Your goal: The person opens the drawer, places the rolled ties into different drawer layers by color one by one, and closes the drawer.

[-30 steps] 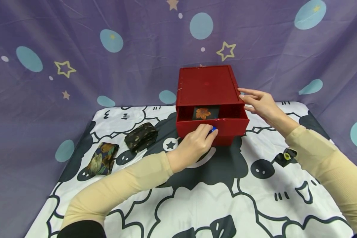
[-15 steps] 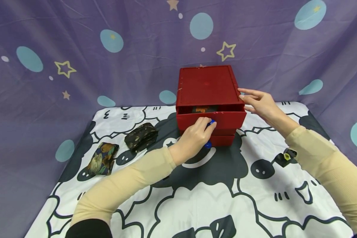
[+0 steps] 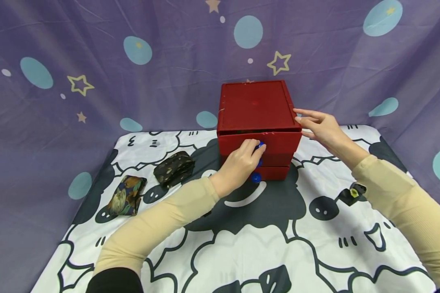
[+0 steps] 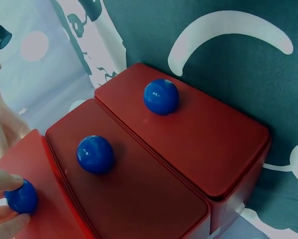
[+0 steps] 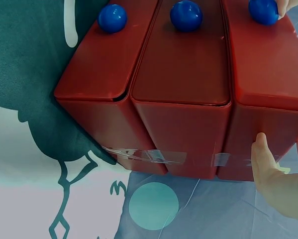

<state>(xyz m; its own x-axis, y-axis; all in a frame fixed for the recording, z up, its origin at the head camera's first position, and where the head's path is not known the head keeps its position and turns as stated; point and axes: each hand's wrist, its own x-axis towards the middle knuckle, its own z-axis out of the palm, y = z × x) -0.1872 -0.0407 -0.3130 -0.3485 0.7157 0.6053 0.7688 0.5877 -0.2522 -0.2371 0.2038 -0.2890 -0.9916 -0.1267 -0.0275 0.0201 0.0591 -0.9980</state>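
A red three-drawer box [image 3: 256,105] stands at the back of the table. My left hand [image 3: 237,166] pinches the blue knob [image 4: 22,198] of its top drawer [image 3: 282,142] between thumb and fingers. That drawer is almost closed, with a thin dark gap left along its upper edge; its contents are hidden. Below it, the middle knob [image 4: 95,155] and bottom knob [image 4: 161,97] are untouched, both on drawers that look closed. My right hand [image 3: 322,127] touches the box's right side near the top with extended fingers and holds nothing.
A black speckled pouch [image 3: 174,167] and a floral pouch [image 3: 127,195] lie on the cartoon-print cloth [image 3: 249,244] left of the box. A small black item with a yellow mark [image 3: 353,193] lies at the right, beside the sleeve. A purple curtain [image 3: 183,73] hangs close behind.
My left hand has pushed the top drawer back into the box, from well out to nearly closed. The orange-flowered item inside has gone from view. My right hand has stayed put.
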